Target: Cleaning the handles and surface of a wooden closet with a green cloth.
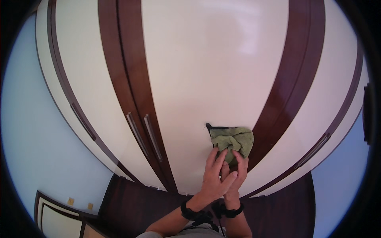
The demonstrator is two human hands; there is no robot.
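Note:
A green cloth (234,139) with a dark trim and a small black tab at its upper left corner lies bunched against the white wardrobe door (206,71). My left hand (214,180) grips its lower edge with bent fingertips. Right beside it, partly behind the left thumb, my right hand (239,174) holds the lower right part of the same cloth. Both hands are close together and touching, so some of the fingers and the cloth between them are hidden. Black bands circle both wrists.
Dark brown strips (297,67) run down the wardrobe. Paired metal handles (152,137) stick out to the left of the cloth, another handle (313,150) to the right. Dark wooden floor (139,210) lies below. Blue walls stand on both sides, with a low cabinet (59,218) at lower left.

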